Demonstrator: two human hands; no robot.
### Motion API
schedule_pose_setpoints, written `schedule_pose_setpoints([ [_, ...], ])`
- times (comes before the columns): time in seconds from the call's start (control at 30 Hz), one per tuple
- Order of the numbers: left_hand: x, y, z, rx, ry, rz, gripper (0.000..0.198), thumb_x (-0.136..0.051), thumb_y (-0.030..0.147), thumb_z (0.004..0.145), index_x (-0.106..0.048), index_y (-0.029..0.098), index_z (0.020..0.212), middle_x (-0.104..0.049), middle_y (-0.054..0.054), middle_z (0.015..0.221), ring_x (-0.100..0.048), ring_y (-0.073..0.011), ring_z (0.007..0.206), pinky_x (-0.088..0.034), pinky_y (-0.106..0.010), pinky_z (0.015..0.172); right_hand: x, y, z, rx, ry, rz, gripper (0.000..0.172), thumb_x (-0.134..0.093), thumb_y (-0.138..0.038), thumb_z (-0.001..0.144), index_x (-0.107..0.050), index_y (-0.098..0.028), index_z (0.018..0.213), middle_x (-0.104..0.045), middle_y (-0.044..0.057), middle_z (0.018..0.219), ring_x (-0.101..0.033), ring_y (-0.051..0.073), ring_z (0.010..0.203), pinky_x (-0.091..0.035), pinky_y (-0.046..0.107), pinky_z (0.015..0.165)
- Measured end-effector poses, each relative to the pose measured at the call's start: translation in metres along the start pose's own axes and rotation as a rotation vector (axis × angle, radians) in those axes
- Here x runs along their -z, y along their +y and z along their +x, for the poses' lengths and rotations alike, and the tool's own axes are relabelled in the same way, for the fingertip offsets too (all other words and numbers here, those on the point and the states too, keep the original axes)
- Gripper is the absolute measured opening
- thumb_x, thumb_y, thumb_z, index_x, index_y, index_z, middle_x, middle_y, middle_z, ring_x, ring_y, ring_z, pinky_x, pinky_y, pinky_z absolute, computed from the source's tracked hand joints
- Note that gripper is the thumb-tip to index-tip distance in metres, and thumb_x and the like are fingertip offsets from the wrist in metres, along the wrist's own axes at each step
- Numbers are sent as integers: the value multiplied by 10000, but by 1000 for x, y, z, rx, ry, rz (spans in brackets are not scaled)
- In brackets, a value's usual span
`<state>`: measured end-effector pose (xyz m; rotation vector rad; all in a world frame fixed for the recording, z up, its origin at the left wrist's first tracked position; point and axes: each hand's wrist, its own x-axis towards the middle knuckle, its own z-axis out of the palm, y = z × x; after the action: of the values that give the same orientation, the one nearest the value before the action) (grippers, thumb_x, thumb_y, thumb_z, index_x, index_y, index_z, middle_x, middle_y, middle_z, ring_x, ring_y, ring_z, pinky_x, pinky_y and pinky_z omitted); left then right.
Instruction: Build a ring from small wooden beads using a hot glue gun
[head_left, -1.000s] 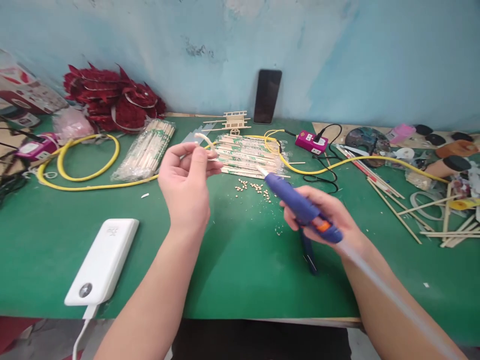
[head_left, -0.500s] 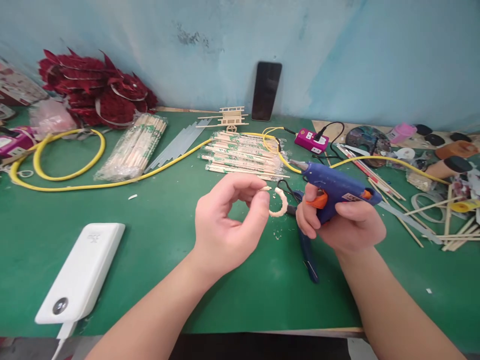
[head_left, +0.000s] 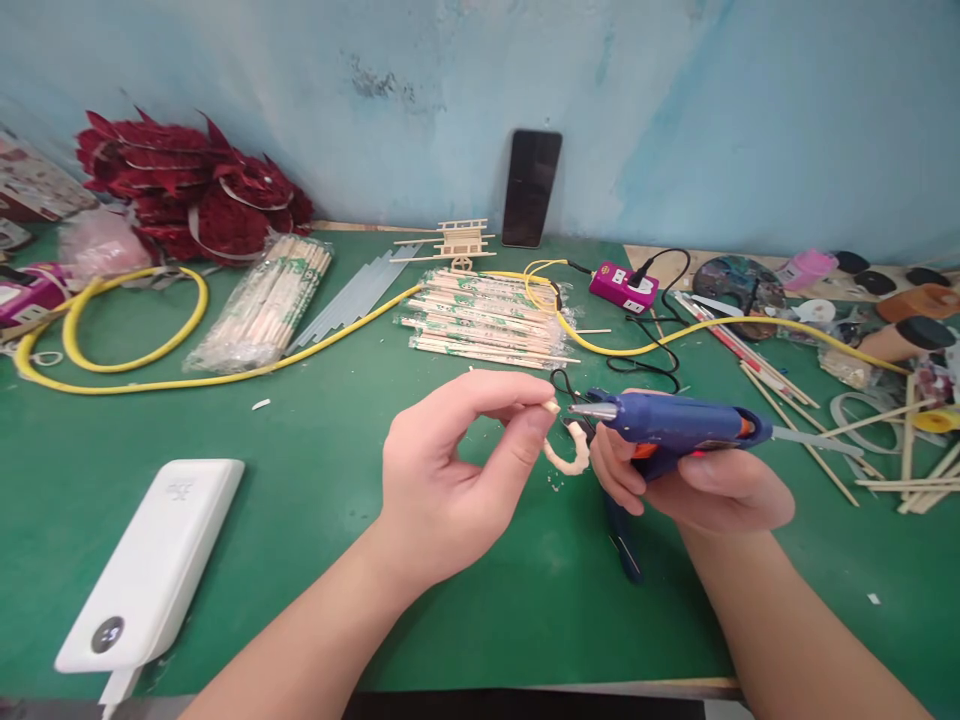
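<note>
My left hand (head_left: 450, 470) pinches one end of a curved, pale, hook-shaped strip (head_left: 566, 453) between thumb and fingertips. My right hand (head_left: 694, 487) grips a blue hot glue gun (head_left: 667, 424) held level, with its metal nozzle (head_left: 592, 409) pointing left. The nozzle tip sits very close to the pinched end of the strip, and I cannot tell whether they touch. A translucent glue stick (head_left: 817, 441) runs out of the gun's rear. A dark blue hand tool (head_left: 624, 540) lies on the green tabletop below my right hand, partly hidden.
Wrapped bundles of wooden sticks (head_left: 487, 322) and a yellow hose (head_left: 225, 362) lie beyond my hands. A white power bank (head_left: 150, 565) sits at front left. A pink power strip (head_left: 622, 287), a leaning phone (head_left: 531, 188) and loose sticks (head_left: 810, 440) lie farther back and right.
The glue gun has turned from nose-up to level, its nozzle swinging in toward the strip. Both hands have come closer together, and the strip has dropped from high over the table to low beside the gun.
</note>
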<state>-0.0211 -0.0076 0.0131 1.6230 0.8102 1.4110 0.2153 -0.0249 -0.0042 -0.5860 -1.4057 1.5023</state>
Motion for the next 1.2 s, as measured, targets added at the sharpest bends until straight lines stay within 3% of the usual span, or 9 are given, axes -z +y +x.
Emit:
schedule_pose_setpoints([
  [0.2,-3,-6,1,-121,15,-10,250,-793,46,979,-812,219,1157,-833,-40,1024,-789,-167,819,-691,-321,805,-4,6,-2,20,39,127,323,-689,-437,965,-826,-189,1121,-575,9,731,-530,154,545,-425,302,489],
  [0.47,-3,-3,2,-136,29,3,257,-794,16,959,-813,205,1133,-817,-24,968,-746,-127,817,-643,-262,764,-6,10,-3,15,76,183,322,-725,-417,917,-852,-189,1106,-547,23,758,-478,161,585,-391,286,458],
  [0.87,-3,-3,1,-115,31,-8,254,-795,21,954,-813,200,1134,-806,-22,961,-748,-131,772,-655,-292,741,-4,9,-3,-8,67,213,323,-733,-416,929,-867,-198,1127,-595,56,870,-497,150,624,-452,280,474],
  [1.2,-4,0,1,-119,46,22,238,-807,40,962,-810,221,1116,-816,-27,952,-736,-132,785,-640,-261,679,0,12,-6,-2,86,195,305,-714,-423,932,-862,-200,1077,-571,50,809,-490,172,631,-479,298,486],
])
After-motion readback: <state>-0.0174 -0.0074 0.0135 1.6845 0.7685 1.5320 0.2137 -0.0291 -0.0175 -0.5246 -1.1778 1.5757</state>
